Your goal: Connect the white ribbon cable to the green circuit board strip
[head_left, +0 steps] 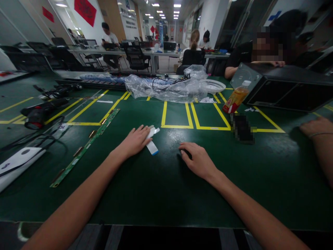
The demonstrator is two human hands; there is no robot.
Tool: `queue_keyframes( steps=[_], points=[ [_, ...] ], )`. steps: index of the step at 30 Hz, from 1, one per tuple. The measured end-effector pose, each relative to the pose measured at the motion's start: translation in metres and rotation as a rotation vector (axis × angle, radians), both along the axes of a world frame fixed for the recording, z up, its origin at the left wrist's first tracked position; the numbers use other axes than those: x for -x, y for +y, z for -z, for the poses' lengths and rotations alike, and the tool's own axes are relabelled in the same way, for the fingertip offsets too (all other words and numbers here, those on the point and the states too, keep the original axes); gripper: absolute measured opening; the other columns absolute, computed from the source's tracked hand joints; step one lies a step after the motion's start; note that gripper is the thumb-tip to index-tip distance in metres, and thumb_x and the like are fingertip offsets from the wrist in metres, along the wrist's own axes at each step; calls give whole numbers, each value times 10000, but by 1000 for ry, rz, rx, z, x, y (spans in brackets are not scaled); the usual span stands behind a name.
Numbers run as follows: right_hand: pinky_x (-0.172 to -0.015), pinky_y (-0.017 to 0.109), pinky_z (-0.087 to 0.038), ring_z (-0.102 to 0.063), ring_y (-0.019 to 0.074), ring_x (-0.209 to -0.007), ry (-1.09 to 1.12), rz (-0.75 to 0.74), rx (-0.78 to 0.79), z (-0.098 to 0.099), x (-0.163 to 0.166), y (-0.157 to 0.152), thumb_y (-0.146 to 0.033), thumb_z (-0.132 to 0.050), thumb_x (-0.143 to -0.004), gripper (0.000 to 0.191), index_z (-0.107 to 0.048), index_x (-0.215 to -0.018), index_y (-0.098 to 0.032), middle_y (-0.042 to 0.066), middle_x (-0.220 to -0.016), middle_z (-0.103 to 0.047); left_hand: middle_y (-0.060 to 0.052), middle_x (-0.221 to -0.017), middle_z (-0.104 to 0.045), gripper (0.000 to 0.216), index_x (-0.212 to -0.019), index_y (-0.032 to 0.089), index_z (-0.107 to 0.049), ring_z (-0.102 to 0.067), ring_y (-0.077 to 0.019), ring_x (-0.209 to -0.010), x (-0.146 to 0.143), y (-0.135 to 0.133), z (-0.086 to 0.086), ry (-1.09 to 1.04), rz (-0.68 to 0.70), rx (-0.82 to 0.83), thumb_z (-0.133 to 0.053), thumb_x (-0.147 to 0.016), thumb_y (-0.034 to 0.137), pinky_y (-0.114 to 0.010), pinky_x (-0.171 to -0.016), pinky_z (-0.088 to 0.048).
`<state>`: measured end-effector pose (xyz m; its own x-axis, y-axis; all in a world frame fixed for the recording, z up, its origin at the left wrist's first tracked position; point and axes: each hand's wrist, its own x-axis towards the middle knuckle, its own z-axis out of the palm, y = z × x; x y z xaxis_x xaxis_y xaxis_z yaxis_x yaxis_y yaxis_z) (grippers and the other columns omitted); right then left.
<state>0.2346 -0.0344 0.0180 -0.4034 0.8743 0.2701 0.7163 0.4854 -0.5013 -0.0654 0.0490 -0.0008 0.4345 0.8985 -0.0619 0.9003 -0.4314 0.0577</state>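
Note:
My left hand [135,140] lies flat on the green table [166,194], fingers stretched out, resting on a white flat ribbon cable with a blue end [152,148] that sticks out past the fingertips. My right hand [198,160] rests palm down a little to the right, fingers curled over a small dark object [185,153] that is mostly hidden. A long narrow green circuit board [87,146] lies diagonally to the left of my left arm.
Crumpled clear plastic [166,88] with black wires, a white round fan grille [213,85], a tilted orange drink bottle [235,98] and a black case [286,88] sit at the back. Tools and cables [39,114] lie left. Another person's hand [316,126] rests at right.

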Motion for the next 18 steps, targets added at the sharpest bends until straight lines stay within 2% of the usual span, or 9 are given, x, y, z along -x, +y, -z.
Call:
queue_keyframes(
  steps=[3,5,7,8,10,12,14,16,18],
  points=[
    [-1111,456,-454,-581,251,-1296,-34,-68,-7,4,2,-1,-218,-510,-976,329,-667,-1256,-145,153,-1379,-646,-107,-1647,-287,593,-1569,180,-340,-194,-284,-1540,-36,-19,2,-66,290,25,-346,-1059,483,-507,-1221,-212],
    [-1154,472,-413,-525,262,-1361,-74,-113,-21,7,3,-1,-227,-522,-970,412,-601,-1363,-132,163,-1453,-587,-75,-1648,-294,584,-1573,217,-331,-189,-256,-1543,-52,-29,2,-111,429,38,-389,-1055,481,-474,-1231,-198],
    [-1179,491,-380,-485,277,-1398,-125,-143,-24,10,4,-1,-245,-541,-961,489,-538,-1434,-122,172,-1497,-542,-51,-1644,-309,580,-1576,243,-323,-193,-235,-1543,-58,-31,1,-138,497,52,-397,-1055,487,-459,-1241,-174],
    [-1183,496,-373,-483,282,-1399,-149,-150,-22,11,4,-1,-254,-545,-960,504,-527,-1445,-118,174,-1502,-536,-47,-1639,-323,572,-1574,247,-326,-198,-232,-1542,-56,-30,1,-144,485,53,-374,-1061,495,-468,-1243,-163],
    [-1180,496,-379,-496,283,-1388,-183,-157,-11,12,2,-1,-269,-537,-968,495,-535,-1440,-118,171,-1498,-541,-61,-1629,-344,572,-1564,230,-351,-211,-250,-1537,-42,-22,-1,-133,330,19,-287,-1072,514,-509,-1236,-169],
    [-1170,493,-395,-495,279,-1389,-196,-156,0,12,1,0,-278,-524,-977,480,-547,-1432,-127,164,-1498,-543,-113,-1633,-322,634,-1555,169,-371,-211,-307,-1533,-15,-8,-1,-80,46,-66,-238,-1061,544,-562,-1214,-197],
    [-1169,495,-396,-476,277,-1406,-201,-151,7,11,0,0,-282,-520,-979,488,-538,-1443,-130,163,-1512,-528,-192,-1637,-276,731,-1543,78,-373,-205,-380,-1522,19,7,1,-3,-250,-149,-264,-1026,584,-606,-1190,-219],
    [-1178,508,-379,-453,284,-1423,-207,-144,6,11,0,0,-289,-523,-978,505,-523,-1458,-130,166,-1527,-509,-270,-1606,-289,794,-1511,5,-394,-243,-441,-1493,53,19,4,42,-499,-144,-260,-1002,600,-653,-1154,-251],
    [-1185,523,-363,-443,292,-1430,-218,-133,10,11,0,-1,-295,-530,-976,515,-517,-1465,-135,166,-1537,-496,-331,-1556,-339,837,-1481,-42,-410,-303,-478,-1455,79,27,8,42,-673,-87,-235,-985,610,-680,-1114,-294]
  ],
)
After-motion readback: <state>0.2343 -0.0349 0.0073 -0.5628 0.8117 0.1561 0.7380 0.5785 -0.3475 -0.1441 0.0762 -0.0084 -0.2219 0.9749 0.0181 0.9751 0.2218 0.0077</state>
